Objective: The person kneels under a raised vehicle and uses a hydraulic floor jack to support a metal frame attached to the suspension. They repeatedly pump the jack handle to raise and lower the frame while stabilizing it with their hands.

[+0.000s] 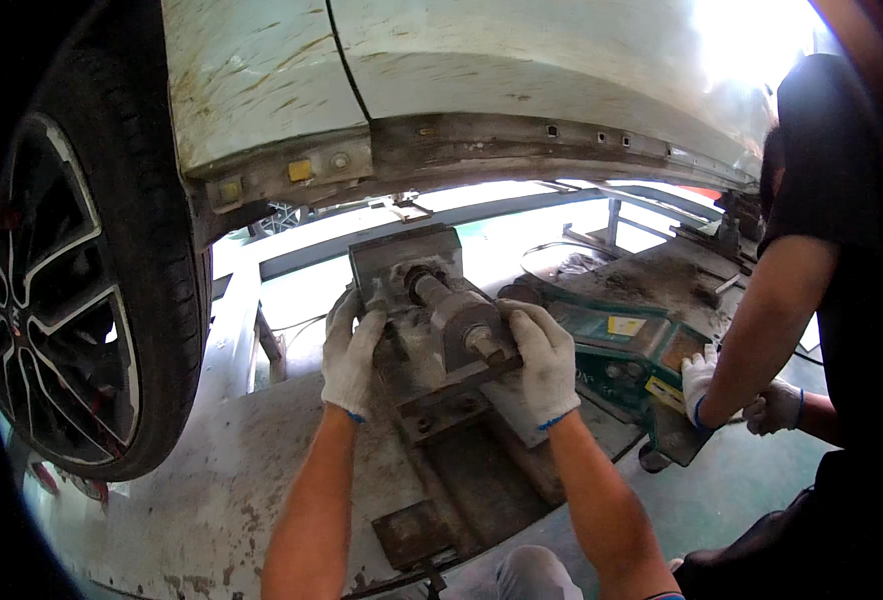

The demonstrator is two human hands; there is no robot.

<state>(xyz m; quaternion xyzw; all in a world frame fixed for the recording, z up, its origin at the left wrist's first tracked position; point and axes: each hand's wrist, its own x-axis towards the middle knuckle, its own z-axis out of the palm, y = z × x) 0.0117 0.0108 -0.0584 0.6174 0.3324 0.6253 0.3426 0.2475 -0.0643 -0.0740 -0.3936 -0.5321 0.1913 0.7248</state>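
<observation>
My left hand (351, 352), in a white knitted glove, grips the left side of a heavy, rusty metal clamp (416, 335). On the clamp's right side my right hand (539, 358), gloved alike, is closed round its edge near the end of the thick bolt (483, 342). Some fingers of both hands are hidden behind the metal. The clamp has an upright back plate and sits above a dark slotted steel base (481, 485). Overhead runs the dirty lower sill (481, 143) of a light-coloured car, apart from the clamp.
To the left stands a car wheel (111, 270) with dark spokes. At right, a co-worker's gloved hand (699, 383) rests on a green floor jack (611, 350). A steel frame rail (361, 250) crosses behind. A small rusty plate (413, 535) lies near my knee.
</observation>
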